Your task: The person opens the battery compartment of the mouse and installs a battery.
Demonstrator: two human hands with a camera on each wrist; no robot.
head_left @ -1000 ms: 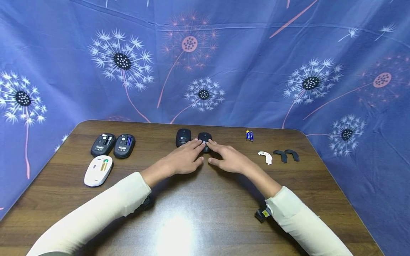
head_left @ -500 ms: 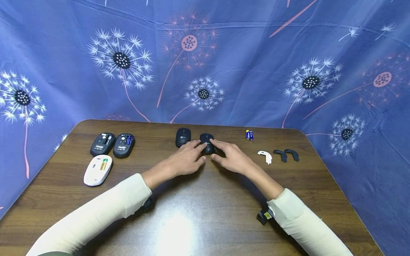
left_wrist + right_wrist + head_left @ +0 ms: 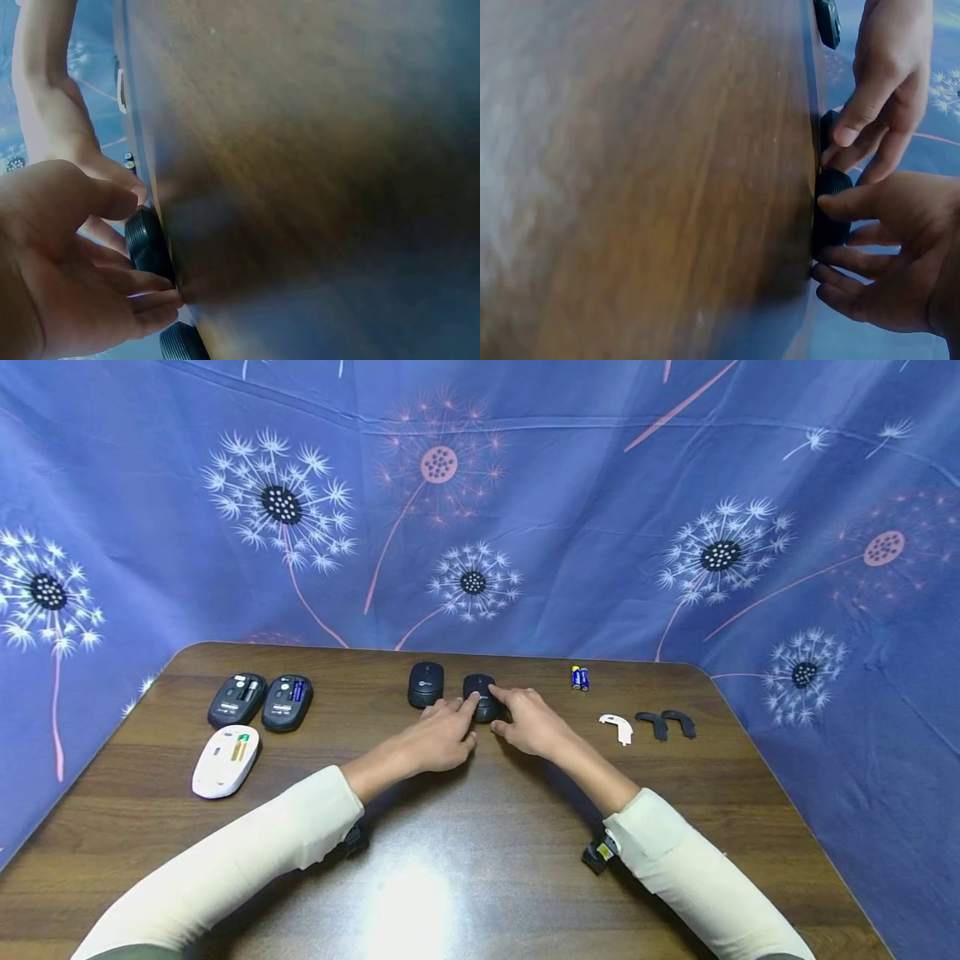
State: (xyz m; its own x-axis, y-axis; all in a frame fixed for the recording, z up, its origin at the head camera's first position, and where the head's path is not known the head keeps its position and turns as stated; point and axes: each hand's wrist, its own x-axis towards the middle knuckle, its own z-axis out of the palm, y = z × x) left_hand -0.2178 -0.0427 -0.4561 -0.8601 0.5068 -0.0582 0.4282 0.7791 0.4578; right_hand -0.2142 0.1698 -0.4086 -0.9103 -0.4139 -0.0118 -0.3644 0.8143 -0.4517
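Observation:
Near the table's far edge, a black computer mouse [image 3: 478, 683] lies top side up between my two hands. My left hand [image 3: 442, 737] touches its left side with an outstretched index finger. The index finger and thumb of my right hand [image 3: 531, 724] are at its right side, the fingers mostly straight. In the right wrist view my right thumb rests against the mouse [image 3: 832, 229]. A second black mouse [image 3: 425, 683] lies just left, top side up, apart from the first.
At left, two black mice [image 3: 237, 700] [image 3: 287, 703] and a white mouse [image 3: 225, 762] lie underside up, battery bays uncovered. Two blue batteries [image 3: 580, 678], a white cover [image 3: 618, 727] and two black covers [image 3: 652, 724] [image 3: 679, 722] lie at right. A patterned blue cloth [image 3: 480, 510] hangs behind the table.
The mouse between my hands has shifted slightly right and nearer to me. My left fingers have drawn back from its top, leaving the index finger at its side; my right hand has moved to its right side.

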